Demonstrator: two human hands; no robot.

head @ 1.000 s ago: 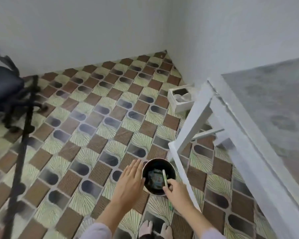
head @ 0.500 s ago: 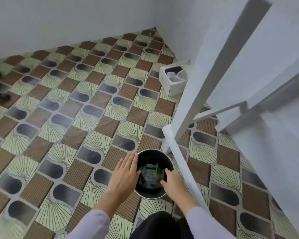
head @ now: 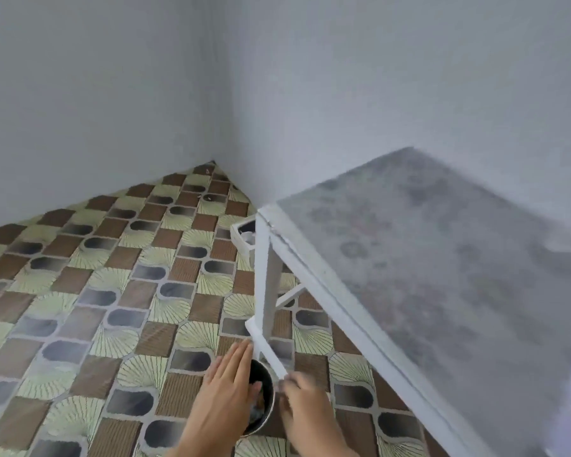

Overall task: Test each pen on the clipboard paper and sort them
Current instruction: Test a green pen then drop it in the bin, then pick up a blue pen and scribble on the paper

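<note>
Left hand (head: 226,390): released. Fingers straight and together, palm down, laid over the 9 o'clock side of the round black bin with a shiny metal rim (head: 272,395). Fingertips point toward 1 o'clock. Palm touching the rim or just above it: cannot tell.

Right hand (head: 305,407): heavily motion-blurred, just beside the bin at its 3 o'clock. Grip: cannot tell; the fingers smear together.

Bin: stands on the floor at the 6 o'clock edge of view, between the two hands, with much of its mouth covered by the left hand. Dark, blurred contents show in the uncovered part. Whether a pen lies among them cannot be told.

Surroundings: white-framed table with a mottled grey top (head: 442,275) fills the view from 2 to 5 o'clock. Its white leg (head: 267,291) comes down at 12 o'clock of the bin. A slanted white crossbar (head: 267,347) runs from the foot of that leg toward the right hand. A small open white box (head: 243,229) sits on the floor behind the leg, partly hidden. The patterned floor of brown squares, grey ovals and pale green fans (head: 112,291) spreads toward 9 o'clock. Plain pale walls (head: 112,94) meet in a corner at 12 o'clock.
</note>
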